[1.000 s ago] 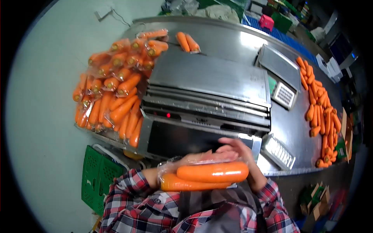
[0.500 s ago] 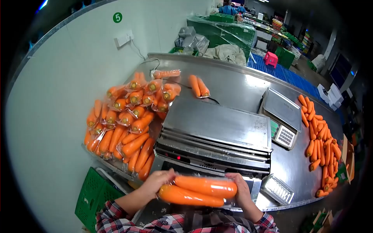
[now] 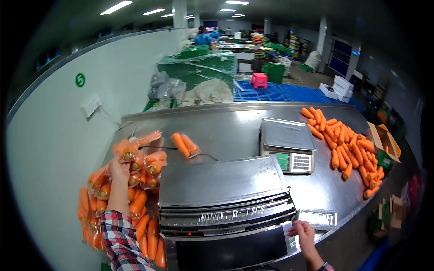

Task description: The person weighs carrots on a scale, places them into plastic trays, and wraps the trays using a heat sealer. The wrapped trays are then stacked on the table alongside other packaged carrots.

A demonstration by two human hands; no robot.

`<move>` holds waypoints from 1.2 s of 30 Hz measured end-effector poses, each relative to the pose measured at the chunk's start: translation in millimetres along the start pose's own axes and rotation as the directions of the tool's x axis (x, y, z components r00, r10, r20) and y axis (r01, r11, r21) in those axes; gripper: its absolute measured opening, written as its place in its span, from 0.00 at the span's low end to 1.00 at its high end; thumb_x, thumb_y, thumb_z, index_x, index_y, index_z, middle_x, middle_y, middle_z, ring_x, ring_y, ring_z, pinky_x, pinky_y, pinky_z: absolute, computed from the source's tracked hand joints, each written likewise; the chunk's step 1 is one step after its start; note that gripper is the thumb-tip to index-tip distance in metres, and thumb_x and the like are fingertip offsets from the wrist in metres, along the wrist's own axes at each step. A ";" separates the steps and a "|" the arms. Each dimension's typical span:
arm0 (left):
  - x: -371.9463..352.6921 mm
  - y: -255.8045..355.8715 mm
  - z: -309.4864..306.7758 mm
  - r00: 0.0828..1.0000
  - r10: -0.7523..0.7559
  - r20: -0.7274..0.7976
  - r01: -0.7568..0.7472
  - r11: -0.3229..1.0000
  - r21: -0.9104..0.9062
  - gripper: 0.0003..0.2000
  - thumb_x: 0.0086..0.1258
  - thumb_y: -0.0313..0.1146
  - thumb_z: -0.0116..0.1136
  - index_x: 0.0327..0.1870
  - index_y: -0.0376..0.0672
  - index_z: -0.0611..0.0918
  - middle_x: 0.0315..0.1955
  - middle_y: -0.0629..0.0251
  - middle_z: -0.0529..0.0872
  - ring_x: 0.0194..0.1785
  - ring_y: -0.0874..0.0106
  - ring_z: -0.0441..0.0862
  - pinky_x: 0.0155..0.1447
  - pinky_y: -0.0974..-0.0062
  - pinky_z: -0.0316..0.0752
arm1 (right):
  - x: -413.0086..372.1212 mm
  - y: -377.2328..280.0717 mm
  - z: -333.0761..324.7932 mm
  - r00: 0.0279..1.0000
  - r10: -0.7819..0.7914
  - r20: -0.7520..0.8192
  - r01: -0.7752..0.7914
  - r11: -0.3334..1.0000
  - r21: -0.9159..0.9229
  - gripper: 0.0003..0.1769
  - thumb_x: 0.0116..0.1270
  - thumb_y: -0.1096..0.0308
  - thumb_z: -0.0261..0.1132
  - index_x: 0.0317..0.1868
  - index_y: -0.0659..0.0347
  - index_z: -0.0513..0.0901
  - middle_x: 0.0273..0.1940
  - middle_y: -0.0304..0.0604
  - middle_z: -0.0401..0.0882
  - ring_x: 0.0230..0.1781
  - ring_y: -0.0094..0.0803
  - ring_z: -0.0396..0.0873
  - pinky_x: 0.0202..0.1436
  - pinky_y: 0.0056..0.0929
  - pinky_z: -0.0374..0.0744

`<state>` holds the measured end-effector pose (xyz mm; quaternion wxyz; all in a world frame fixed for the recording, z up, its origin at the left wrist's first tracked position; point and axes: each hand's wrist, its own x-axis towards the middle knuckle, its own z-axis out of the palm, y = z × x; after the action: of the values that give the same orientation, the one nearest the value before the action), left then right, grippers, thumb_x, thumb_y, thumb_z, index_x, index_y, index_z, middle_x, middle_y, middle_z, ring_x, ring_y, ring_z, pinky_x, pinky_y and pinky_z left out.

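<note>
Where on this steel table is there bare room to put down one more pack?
Bare steel lies between the lone pack and the scale, and behind the scale to the table edge. A narrow strip runs between scale and loose carrots. Crowded: the packed pile on the left.

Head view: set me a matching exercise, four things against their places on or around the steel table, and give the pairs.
1. loose orange carrots
2. grey weighing scale
3. pink plastic stool
4. film-wrapped carrot packs

A. on the blue floor behind the steel table
B. stacked at the table's left edge, touched by the left hand
C. heaped at the table's right end
D. mid-table, behind the grey wrapping machine

Pairs: 1-C, 2-D, 3-A, 4-B
</note>
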<state>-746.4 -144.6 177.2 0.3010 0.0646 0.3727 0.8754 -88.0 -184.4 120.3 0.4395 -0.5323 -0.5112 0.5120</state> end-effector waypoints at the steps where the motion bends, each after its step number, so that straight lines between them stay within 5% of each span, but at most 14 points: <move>1: 13.4 -6.0 -2.4 0.999 -0.033 -0.042 0.033 0.999 -0.003 0.14 0.73 0.35 0.46 0.50 0.31 0.71 0.52 0.53 0.73 0.61 0.64 0.69 0.67 0.66 0.65 | 3.6 10.2 -20.6 0.996 -0.039 -0.084 0.028 0.991 -0.128 0.11 0.72 0.68 0.50 0.41 0.68 0.75 0.29 0.50 0.81 0.26 0.30 0.81 0.31 0.25 0.80; 3: 15.4 -14.0 -0.7 0.998 -0.055 -0.035 0.057 0.996 0.075 0.18 0.71 0.32 0.49 0.57 0.30 0.67 0.58 0.50 0.66 0.64 0.62 0.65 0.69 0.67 0.61 | 10.0 36.8 -65.4 0.979 -0.157 -0.127 0.094 0.911 -0.400 0.11 0.70 0.70 0.52 0.45 0.69 0.75 0.34 0.49 0.81 0.35 0.32 0.81 0.40 0.28 0.79; 6: -25.5 -16.6 26.7 1.000 -0.018 -0.019 0.021 0.984 0.175 0.22 0.70 0.32 0.50 0.60 0.29 0.64 0.61 0.47 0.62 0.65 0.61 0.63 0.68 0.69 0.62 | 8.9 76.5 -116.5 0.942 -0.331 0.057 0.204 0.429 -0.880 0.12 0.64 0.74 0.56 0.48 0.66 0.75 0.41 0.49 0.80 0.47 0.40 0.77 0.51 0.36 0.74; 7: -39.4 -20.6 27.8 1.000 -0.010 0.002 0.010 0.987 0.159 0.22 0.70 0.32 0.50 0.60 0.29 0.65 0.61 0.47 0.63 0.64 0.61 0.64 0.68 0.69 0.63 | 6.5 86.1 -124.3 0.925 -0.352 0.144 0.227 0.207 -0.951 0.14 0.61 0.76 0.57 0.49 0.65 0.76 0.44 0.49 0.79 0.50 0.42 0.76 0.54 0.38 0.72; 12: -128.5 -45.5 49.3 0.971 -0.132 0.198 0.090 0.974 0.209 0.17 0.71 0.37 0.49 0.56 0.36 0.71 0.47 0.59 0.76 0.50 0.68 0.74 0.55 0.73 0.72 | 17.4 88.8 -154.5 0.918 -0.258 0.300 0.321 0.041 -0.946 0.13 0.55 0.72 0.56 0.42 0.60 0.79 0.39 0.46 0.78 0.45 0.44 0.74 0.50 0.40 0.71; 14: -178.0 -56.7 78.6 0.941 -0.178 0.288 0.089 0.950 0.298 0.15 0.71 0.39 0.48 0.53 0.40 0.74 0.38 0.67 0.79 0.41 0.74 0.76 0.46 0.75 0.73 | 29.7 88.3 -170.2 0.882 -0.276 0.383 0.448 0.234 -0.863 0.10 0.55 0.72 0.57 0.38 0.60 0.79 0.36 0.47 0.77 0.42 0.44 0.74 0.45 0.41 0.72; 16: -226.7 -76.7 118.0 0.950 -0.148 0.274 0.059 0.950 0.307 0.14 0.73 0.40 0.46 0.51 0.42 0.74 0.32 0.71 0.78 0.34 0.77 0.73 0.39 0.78 0.71 | 43.6 108.5 -197.2 0.862 -0.133 0.488 0.506 0.225 -0.833 0.07 0.54 0.70 0.58 0.34 0.61 0.77 0.32 0.48 0.74 0.38 0.45 0.73 0.39 0.42 0.72; 21: -339.2 -166.2 198.4 0.865 -0.165 0.474 -0.016 0.935 0.355 0.12 0.75 0.38 0.42 0.50 0.42 0.74 0.27 0.70 0.78 0.26 0.81 0.73 0.29 0.82 0.70 | 73.7 125.5 -222.7 0.607 -0.299 0.737 0.794 0.277 -0.541 0.06 0.54 0.68 0.56 0.30 0.62 0.71 0.29 0.48 0.69 0.31 0.43 0.70 0.36 0.40 0.69; 24: -412.2 -236.9 243.3 0.659 -0.403 0.635 -0.051 0.818 0.572 0.11 0.74 0.35 0.45 0.49 0.39 0.74 0.27 0.67 0.81 0.29 0.79 0.78 0.32 0.80 0.74 | 87.9 134.2 -218.3 0.458 -0.498 0.736 0.886 0.328 -0.329 0.09 0.56 0.67 0.54 0.36 0.62 0.72 0.30 0.47 0.69 0.32 0.42 0.71 0.38 0.38 0.70; 28: -494.4 -339.7 256.7 0.397 -0.753 0.524 -0.314 0.425 0.849 0.16 0.67 0.36 0.55 0.53 0.39 0.74 0.33 0.59 0.84 0.37 0.66 0.83 0.43 0.73 0.78 | 97.8 122.5 -224.4 0.421 -0.481 0.769 0.861 0.477 -0.173 0.12 0.61 0.65 0.54 0.40 0.65 0.72 0.33 0.50 0.70 0.34 0.45 0.72 0.39 0.40 0.71; 30: -517.6 -376.7 251.9 -0.040 -0.732 0.680 -0.857 0.375 0.353 0.23 0.62 0.40 0.60 0.56 0.40 0.73 0.37 0.54 0.83 0.42 0.58 0.81 0.48 0.68 0.76 | 100.4 125.6 -236.9 0.437 -0.457 0.775 0.809 0.576 -0.116 0.12 0.63 0.65 0.54 0.39 0.66 0.73 0.33 0.51 0.71 0.35 0.47 0.72 0.39 0.41 0.71; 32: -537.2 -399.1 246.4 -0.151 -0.898 0.413 -0.897 0.300 0.325 0.27 0.59 0.43 0.62 0.57 0.40 0.72 0.43 0.50 0.81 0.48 0.54 0.78 0.52 0.64 0.73 | 97.4 126.0 -247.6 0.488 -0.372 0.789 0.698 0.709 -0.097 0.12 0.64 0.65 0.54 0.38 0.67 0.73 0.33 0.52 0.71 0.35 0.48 0.72 0.39 0.41 0.71; 33: -542.8 -409.0 230.8 -0.100 -0.961 0.260 -0.930 0.183 0.318 0.28 0.58 0.45 0.62 0.58 0.40 0.72 0.46 0.51 0.79 0.49 0.55 0.77 0.54 0.63 0.72 | 100.1 108.8 -252.9 0.685 -0.031 0.728 0.365 0.879 -0.307 0.10 0.62 0.66 0.54 0.35 0.66 0.75 0.32 0.50 0.71 0.33 0.46 0.73 0.37 0.39 0.72; 36: -549.0 -423.1 204.9 -0.077 -0.958 0.278 -0.964 0.142 0.225 0.27 0.58 0.44 0.61 0.56 0.40 0.72 0.45 0.52 0.79 0.48 0.55 0.77 0.53 0.62 0.72 | 109.0 137.0 -267.9 0.391 -0.415 0.822 0.883 0.422 -0.207 0.09 0.59 0.66 0.55 0.33 0.64 0.75 0.30 0.47 0.70 0.32 0.42 0.73 0.35 0.37 0.72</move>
<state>-29.7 -105.7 91.9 0.2781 0.8543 0.4195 -0.1300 186.2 -73.6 -2.1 0.1967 -0.1552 -0.9416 0.2249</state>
